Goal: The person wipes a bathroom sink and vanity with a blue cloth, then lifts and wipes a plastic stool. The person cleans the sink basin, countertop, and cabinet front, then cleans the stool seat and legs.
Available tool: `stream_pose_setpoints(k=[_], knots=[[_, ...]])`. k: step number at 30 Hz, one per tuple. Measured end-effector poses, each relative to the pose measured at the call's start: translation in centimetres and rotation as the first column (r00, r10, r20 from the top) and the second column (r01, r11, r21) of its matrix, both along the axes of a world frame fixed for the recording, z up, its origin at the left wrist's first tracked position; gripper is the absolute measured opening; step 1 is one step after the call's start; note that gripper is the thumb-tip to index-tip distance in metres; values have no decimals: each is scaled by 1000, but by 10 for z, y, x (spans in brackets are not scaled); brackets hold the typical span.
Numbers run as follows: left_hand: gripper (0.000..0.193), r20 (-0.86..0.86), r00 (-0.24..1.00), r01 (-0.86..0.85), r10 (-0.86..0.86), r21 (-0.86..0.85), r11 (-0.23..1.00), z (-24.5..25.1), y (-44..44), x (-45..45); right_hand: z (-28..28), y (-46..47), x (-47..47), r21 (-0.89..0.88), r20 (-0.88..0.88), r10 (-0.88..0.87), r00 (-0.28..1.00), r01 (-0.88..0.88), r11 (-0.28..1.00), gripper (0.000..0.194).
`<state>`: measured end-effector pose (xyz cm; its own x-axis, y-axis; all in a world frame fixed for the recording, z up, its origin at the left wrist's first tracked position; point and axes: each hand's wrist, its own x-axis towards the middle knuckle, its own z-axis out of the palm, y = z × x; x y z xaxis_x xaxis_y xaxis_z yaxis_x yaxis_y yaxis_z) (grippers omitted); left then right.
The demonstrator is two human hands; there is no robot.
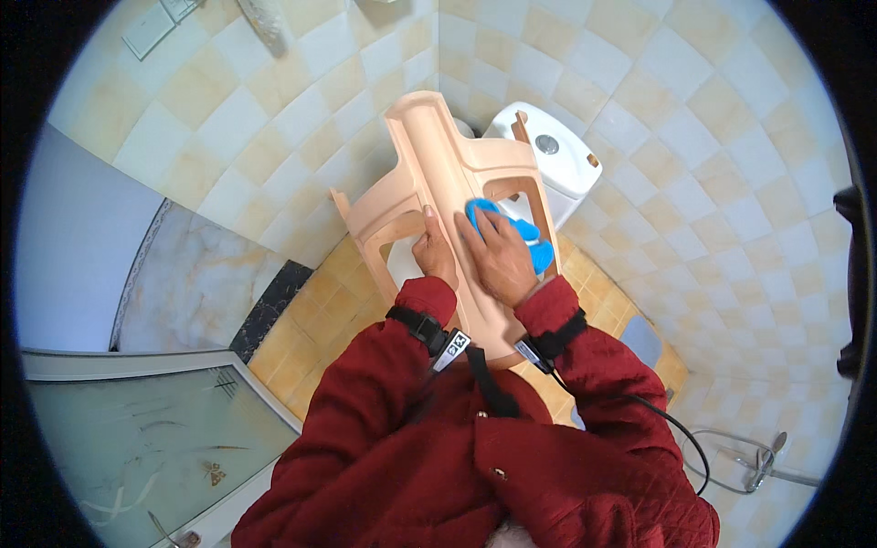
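A peach plastic stand (pixel 444 161) with a long central trough and cut-out openings on both sides is held up in front of me. My left hand (pixel 435 253) grips the rim of the left opening, thumb on top; its other fingers are mostly hidden behind the plastic. A bright blue cleaning cloth or sponge (pixel 541 255) is under my right hand (pixel 503 257), whose fingers press part of it against the right side of the trough. The rest of the blue piece bulges out over the right opening.
Behind the stand is a white toilet tank (pixel 579 154) with a round flush button. Checkered tile walls (pixel 671 123) meet in the corner. To the left stand a frosted glass door (pixel 157 438) and a black stone sill (pixel 273 308). A shower hose (pixel 719 490) hangs at the lower right.
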<state>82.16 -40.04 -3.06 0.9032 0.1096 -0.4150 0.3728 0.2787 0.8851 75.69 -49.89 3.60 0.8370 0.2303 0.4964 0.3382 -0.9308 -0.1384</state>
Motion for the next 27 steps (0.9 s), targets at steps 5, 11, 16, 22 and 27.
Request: stream_pose_setpoints(k=[5, 11, 16, 22, 27], knots=[[70, 62, 997, -47, 43, 68, 997, 7, -8, -8, -25, -13, -78, 36, -102, 9, 995, -6, 999, 52], [63, 0, 1000, -12, 12, 98, 995, 15, -10, -14, -50, -27, -156, 76, -218, 18, 976, -2, 997, 46], [60, 142, 989, 51, -34, -115, 992, 12, -20, -15, -55, -26, -176, 158, -283, -61, 957, 109, 981, 55], [68, 136, 981, 154, -142, -85, 984, 10, -28, -16, -42, 0, -137, 210, -251, -296, 922, 350, 913, 74], [75, 88, 957, 287, -276, -170, 943, 7, -37, -11, -42, -2, -102, 155, -246, -481, 842, 524, 838, 91]])
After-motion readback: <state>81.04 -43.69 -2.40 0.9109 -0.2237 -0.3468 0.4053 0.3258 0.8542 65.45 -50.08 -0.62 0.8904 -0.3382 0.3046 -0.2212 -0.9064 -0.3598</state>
